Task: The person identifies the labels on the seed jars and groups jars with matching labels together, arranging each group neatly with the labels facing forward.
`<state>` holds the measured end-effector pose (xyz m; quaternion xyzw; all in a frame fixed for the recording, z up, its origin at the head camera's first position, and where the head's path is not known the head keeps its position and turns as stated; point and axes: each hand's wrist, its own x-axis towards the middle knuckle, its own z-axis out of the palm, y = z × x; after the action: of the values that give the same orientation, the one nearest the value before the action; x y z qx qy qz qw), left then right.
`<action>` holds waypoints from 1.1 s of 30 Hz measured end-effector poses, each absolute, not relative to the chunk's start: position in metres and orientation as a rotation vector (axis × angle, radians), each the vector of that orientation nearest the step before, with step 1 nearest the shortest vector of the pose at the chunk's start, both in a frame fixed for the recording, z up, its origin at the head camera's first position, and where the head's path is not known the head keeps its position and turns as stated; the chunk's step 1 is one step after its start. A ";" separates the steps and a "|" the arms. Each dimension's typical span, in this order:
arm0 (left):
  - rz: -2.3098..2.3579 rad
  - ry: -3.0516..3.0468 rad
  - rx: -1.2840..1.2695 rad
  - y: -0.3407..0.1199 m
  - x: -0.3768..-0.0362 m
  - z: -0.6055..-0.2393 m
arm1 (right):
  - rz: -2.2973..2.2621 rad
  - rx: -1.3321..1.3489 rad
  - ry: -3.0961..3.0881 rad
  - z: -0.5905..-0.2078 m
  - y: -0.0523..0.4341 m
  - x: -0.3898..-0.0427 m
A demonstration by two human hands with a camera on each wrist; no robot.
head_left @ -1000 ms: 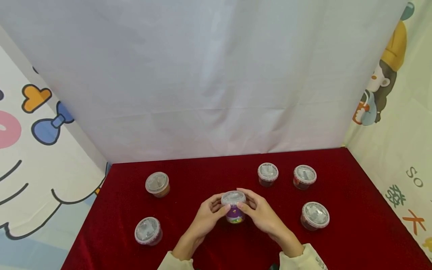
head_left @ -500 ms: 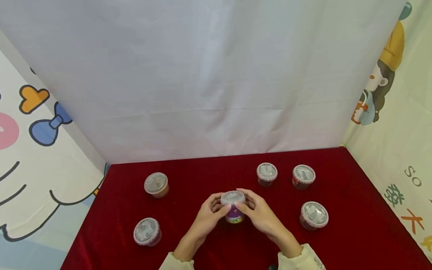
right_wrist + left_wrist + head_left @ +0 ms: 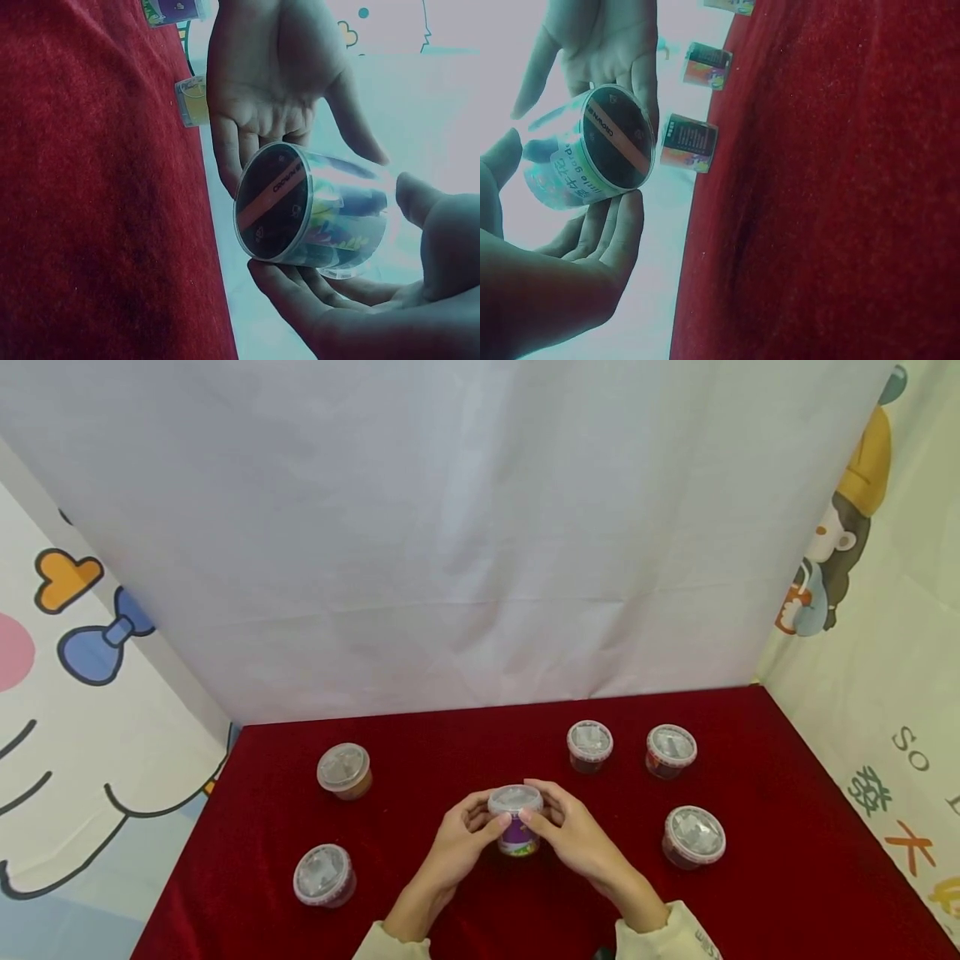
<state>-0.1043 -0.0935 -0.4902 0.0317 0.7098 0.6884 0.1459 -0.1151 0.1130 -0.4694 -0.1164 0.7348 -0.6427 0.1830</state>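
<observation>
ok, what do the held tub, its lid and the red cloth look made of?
Tub: likely clear plastic, glossy; see-through walls with bright highlights.
Lid: probably translucent plastic; pale, greyish top, exact type unclear.
Red cloth: fabric, perhaps velvet; soft, fuzzy-looking surface with patchy light and dark reds.

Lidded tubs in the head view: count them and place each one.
6: the held tub, between the hands; left side, a near tub and a far tub; right side, a nearer tub and two back tubs. No others seem hidden.
</observation>
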 end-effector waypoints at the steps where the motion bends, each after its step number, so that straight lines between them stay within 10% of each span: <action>1: 1.980 2.046 0.084 -0.093 -0.104 -0.490 | -1.811 -0.329 2.076 -0.469 0.113 -0.115; 33: 2.015 1.991 0.093 -0.101 -0.104 -0.488 | -1.803 -0.450 2.053 -0.473 0.116 -0.120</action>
<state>-0.1036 -0.1010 -0.4880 0.0324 0.6941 0.7026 0.1532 -0.1202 0.1156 -0.4728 -0.1598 0.7287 -0.6397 0.1851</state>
